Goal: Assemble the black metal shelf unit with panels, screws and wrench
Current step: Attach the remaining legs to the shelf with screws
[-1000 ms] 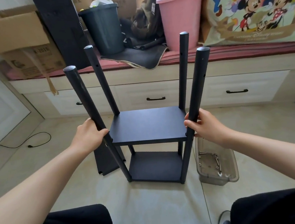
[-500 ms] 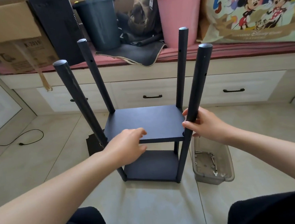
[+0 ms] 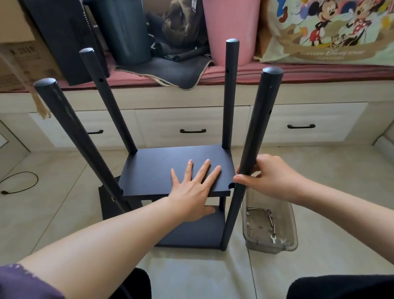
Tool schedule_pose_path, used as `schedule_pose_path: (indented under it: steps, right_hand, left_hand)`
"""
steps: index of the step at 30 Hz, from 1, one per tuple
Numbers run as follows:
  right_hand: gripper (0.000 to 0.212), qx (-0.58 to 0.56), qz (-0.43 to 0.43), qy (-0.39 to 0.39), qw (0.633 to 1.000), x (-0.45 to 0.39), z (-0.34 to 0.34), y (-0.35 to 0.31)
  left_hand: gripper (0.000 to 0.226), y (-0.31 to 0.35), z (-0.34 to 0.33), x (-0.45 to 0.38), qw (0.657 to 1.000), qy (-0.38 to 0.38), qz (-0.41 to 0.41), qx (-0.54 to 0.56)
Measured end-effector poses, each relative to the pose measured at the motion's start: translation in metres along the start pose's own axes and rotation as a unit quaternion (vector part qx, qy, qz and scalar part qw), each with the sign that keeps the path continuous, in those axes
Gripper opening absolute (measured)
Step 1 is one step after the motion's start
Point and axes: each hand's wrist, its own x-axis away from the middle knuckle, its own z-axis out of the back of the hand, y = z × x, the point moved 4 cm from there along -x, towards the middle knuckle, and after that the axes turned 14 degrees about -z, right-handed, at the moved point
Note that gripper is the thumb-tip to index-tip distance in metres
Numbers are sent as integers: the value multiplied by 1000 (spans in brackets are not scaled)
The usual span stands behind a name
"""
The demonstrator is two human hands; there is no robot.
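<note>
The black shelf unit stands on the tiled floor with several upright round poles and two panels fitted. My left hand (image 3: 193,185) lies flat with spread fingers on the upper panel (image 3: 160,171), its thumb under the front edge. My right hand (image 3: 268,179) grips the near right pole (image 3: 258,130) just above that panel's corner. The lower panel (image 3: 198,234) sits near the floor. A clear plastic tray (image 3: 290,241) to the right of the unit holds screws and a small wrench (image 3: 273,238). Another black panel (image 3: 107,203) lies on the floor behind the near left pole (image 3: 77,135).
A low drawer bench (image 3: 188,117) runs along the back, carrying a cardboard box (image 3: 2,58), a tall black board (image 3: 64,34), a dark bin (image 3: 120,25), a pink bucket (image 3: 230,21) and a cartoon-print bag (image 3: 336,20). A black cable (image 3: 17,184) lies on the floor at left.
My left hand let go of the near left pole, moved right and now lies flat on the upper panel. My right hand stays on the near right pole.
</note>
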Motion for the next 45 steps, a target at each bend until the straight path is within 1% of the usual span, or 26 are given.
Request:
schedule_pose_path:
  steps: [3, 7, 11, 15, 19, 21, 25, 26, 28, 30, 31, 33, 35, 38, 42, 45]
  right_hand:
    - [20, -6, 26, 10, 1000, 1, 0, -6]
    - [26, -3, 50, 30, 998, 1, -2, -15]
    - [22, 20, 49, 32, 998, -1, -2, -19]
    - [33, 39, 59, 37, 997, -1, -1, -23]
    - [34, 41, 66, 33, 996, 1, -2, -26]
    - [34, 41, 60, 32, 997, 0, -2, -25]
    - [31, 21, 52, 32, 998, 1, -4, -23]
    - [29, 14, 49, 29, 998, 1, -5, -22]
    - [23, -2, 48, 12, 999, 2, -5, -23]
    - [16, -29, 42, -37, 998, -1, -2, -18]
    - [15, -44, 34, -72, 996, -3, 0, -14]
    - [23, -60, 11, -122, 991, -7, 4, 2]
    - [26, -51, -16, -126, 991, -14, 6, 28]
    - [21, -55, -70, -118, 989, -24, -3, 78]
    - [12, -17, -150, -133, 979, -36, -43, 150]
    - [13, 20, -199, -153, 968, -46, -81, 193]
  left_hand:
    - [104, -1, -1, -1, 1000, -3, -5, 27]
    - [105, -1, -1, 0, 1000, -10, -5, 19]
    - [104, 8, 2, -2, 1000, 11, 0, 27]
    - [103, 11, -3, -5, 999, 43, 9, 31]
    - [100, 19, -13, -9, 992, 114, 47, 15]
    - [98, 27, -18, -10, 983, 170, 72, -6]
    - [88, 38, -19, -8, 942, 324, 79, -26]
    - [85, 39, -20, -7, 933, 351, 79, -34]
    - [80, 38, -22, -6, 919, 381, 83, -51]
    - [79, 38, -23, -7, 911, 398, 82, -67]
    - [79, 38, -23, -6, 909, 402, 82, -75]
    - [78, 39, -23, -6, 908, 403, 81, -88]
    - [78, 39, -23, -6, 909, 398, 82, -96]
    - [73, 38, -25, -7, 907, 399, 84, -103]
    - [68, 37, -27, -7, 898, 416, 80, -120]
    - [66, 38, -28, -8, 890, 433, 75, -122]
